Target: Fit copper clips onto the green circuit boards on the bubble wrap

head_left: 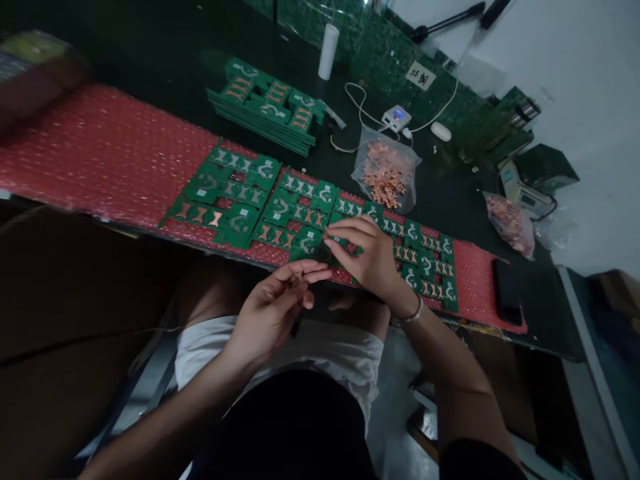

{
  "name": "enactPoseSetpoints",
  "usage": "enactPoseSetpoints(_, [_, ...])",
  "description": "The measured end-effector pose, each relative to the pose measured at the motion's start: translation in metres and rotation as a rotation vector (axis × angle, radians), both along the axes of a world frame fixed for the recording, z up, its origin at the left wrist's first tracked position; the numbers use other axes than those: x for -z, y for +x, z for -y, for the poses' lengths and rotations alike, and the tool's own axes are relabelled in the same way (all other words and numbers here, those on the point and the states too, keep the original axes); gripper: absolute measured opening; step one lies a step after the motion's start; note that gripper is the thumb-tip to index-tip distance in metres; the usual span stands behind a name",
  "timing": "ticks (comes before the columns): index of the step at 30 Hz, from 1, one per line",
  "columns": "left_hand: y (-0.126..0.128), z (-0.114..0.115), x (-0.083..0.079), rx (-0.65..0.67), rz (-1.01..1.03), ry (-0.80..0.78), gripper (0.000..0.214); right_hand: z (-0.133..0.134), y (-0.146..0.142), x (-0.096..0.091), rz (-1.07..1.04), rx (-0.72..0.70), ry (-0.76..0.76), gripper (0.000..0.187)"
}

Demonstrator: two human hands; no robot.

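Observation:
Several green circuit board panels lie in a row along the table edge, some pads carrying small copper-coloured pieces and others bare silver. My right hand is over the middle panels, thumb and fingertips drawn close together; whatever is between them is too small to make out. Just in front of the table edge, my left hand is palm up with curled fingers and the thumb pressed in. Its contents are hidden. Beyond the panels, an open clear plastic bag holds many loose copper pieces.
Red bubble wrap runs beneath the panels. A stack of green panels stands behind them, near a white cylinder. Farther right are a small white box with cables, a second bag and a dark phone.

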State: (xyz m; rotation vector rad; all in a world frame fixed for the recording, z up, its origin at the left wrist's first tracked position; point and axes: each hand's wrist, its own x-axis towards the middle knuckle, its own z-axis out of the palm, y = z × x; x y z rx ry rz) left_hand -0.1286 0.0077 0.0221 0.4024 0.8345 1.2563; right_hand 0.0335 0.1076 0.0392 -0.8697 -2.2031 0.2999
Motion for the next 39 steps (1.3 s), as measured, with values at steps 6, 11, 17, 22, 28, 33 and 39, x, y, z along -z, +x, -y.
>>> enactPoseSetpoints(6, [-0.021,0.004,-0.001,-0.05,-0.003,-0.02,0.026,-0.039,-0.045,0.024,0.133,0.031,-0.071,0.013])
enactPoseSetpoints(11, [-0.04,0.009,0.002,-0.019,-0.01,-0.047,0.038,-0.043,-0.055,0.03,0.16,0.026,-0.061,0.016])
enactPoseSetpoints(17, [-0.047,0.009,0.007,-0.087,-0.041,-0.062,0.038,-0.043,-0.058,0.029,0.198,0.029,-0.046,0.018])
enactPoseSetpoints(22, [-0.05,0.007,0.009,-0.095,-0.04,-0.066,0.031,-0.041,-0.059,0.029,0.206,0.021,0.005,0.019])
enactPoseSetpoints(28, [-0.053,0.008,0.01,-0.094,-0.032,-0.061,0.027,-0.042,-0.06,0.032,0.264,0.022,0.009,0.022])
enactPoseSetpoints(33, [-0.053,0.005,0.011,-0.091,-0.086,-0.019,0.028,-0.036,-0.058,0.022,0.383,0.018,0.035,0.024])
enactPoseSetpoints(39, [-0.054,0.005,0.014,-0.029,-0.232,0.049,0.032,0.006,-0.063,-0.008,0.257,-0.222,-0.02,0.016])
